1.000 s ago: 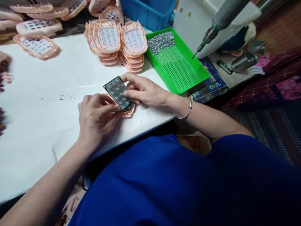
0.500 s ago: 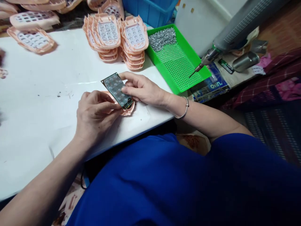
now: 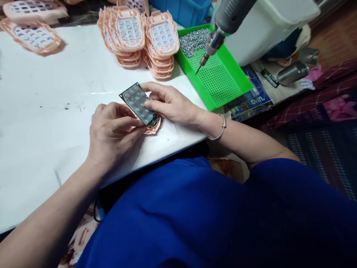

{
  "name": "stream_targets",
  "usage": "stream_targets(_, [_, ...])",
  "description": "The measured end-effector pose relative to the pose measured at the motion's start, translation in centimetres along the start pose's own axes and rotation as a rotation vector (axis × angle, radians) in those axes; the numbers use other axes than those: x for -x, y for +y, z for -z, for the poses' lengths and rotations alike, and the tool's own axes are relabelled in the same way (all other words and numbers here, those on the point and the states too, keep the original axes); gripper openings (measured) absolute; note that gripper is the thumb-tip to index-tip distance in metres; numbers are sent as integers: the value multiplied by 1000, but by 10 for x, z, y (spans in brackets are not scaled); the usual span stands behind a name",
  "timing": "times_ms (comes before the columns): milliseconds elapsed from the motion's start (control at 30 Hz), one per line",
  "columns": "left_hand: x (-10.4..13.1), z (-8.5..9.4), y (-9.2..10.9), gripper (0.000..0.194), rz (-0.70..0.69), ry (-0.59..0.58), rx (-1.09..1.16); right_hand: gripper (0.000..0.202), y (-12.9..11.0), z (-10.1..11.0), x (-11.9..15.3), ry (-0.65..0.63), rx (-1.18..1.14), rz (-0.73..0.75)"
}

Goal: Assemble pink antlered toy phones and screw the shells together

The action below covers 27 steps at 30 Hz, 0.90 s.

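Note:
Between my hands a small dark circuit board (image 3: 137, 103) is held tilted, its face covered with rows of pale round pads. My right hand (image 3: 171, 103) grips its right edge, thumb on the face and fingers behind. At its lower left, the fingers of my left hand (image 3: 113, 130) pinch near the bottom corner of the board. Under the board a pink plastic shell (image 3: 154, 129) lies on the white table, mostly hidden by the board and my left hand.
Stacked pink shells (image 3: 129, 33) with white keypad inserts stand behind my hands. A green tray (image 3: 199, 87) holds screws (image 3: 193, 41). Above it hangs a powered screwdriver (image 3: 214, 39), bit pointing down. Another shell (image 3: 32, 37) lies at the back left of the table (image 3: 41, 123).
The hanging screwdriver has swung left over the green tray. My hands hold the board in nearly the same pose; the view has shifted slightly.

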<state>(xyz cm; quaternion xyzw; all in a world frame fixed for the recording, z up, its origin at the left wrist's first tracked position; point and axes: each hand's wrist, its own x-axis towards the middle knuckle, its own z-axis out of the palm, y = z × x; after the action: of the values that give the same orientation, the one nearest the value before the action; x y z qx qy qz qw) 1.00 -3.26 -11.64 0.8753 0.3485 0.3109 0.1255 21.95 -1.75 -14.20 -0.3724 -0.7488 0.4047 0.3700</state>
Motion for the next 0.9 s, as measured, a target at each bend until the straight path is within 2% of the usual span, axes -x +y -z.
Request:
stream_targets(100, [1, 0, -1, 12, 27, 3, 8, 32, -6, 1, -4, -3, 85, -46])
stream_targets(233, [1, 0, 2, 8, 74, 2, 18, 32, -17, 4, -10, 19, 82, -102])
stream_targets(400, [2, 0, 6, 7, 165, 8, 26, 30, -15, 3, -11, 40, 62, -91])
stream_targets(533, [2, 1, 7, 24, 281, 28, -3, 29, -14, 3, -8, 31, 105, -95])
stream_targets(667, [0, 0, 10, 36, 404, 31, -13, 30, -24, 8, -12, -28, 201, -108])
stream_targets(900, [-3, 7, 7, 37, 399, -19, 94, 17, -28, 16, -22, -80, 415, -69])
